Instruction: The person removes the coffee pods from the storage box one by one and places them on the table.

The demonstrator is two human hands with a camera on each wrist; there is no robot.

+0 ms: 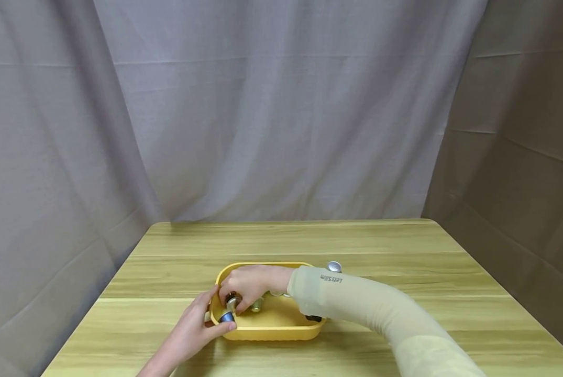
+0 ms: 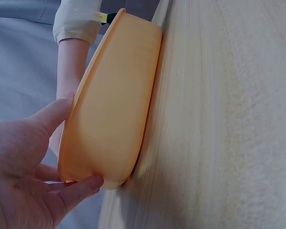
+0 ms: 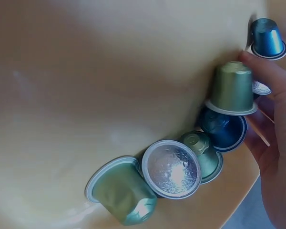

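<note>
Yellow plastic tray (image 1: 281, 330) sits mid-table; your left hand (image 1: 191, 329) grips its near-left rim, so hold it steady while your right hand (image 1: 245, 285), fingers curled round a capsule (image 1: 232, 301), lifts it straight up.

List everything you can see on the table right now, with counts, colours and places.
tray: one, yellow, near middle of the table
capsules: at least seven in the right wrist view, green, blue and silver foil, clustered along the tray's wall
silver capsule: one, behind the right sleeve, by the tray's far right corner
table: one, light wood
curtain: grey, behind the table
left hand: holds the tray's left end
right hand: in the tray, fingers on capsules
</note>
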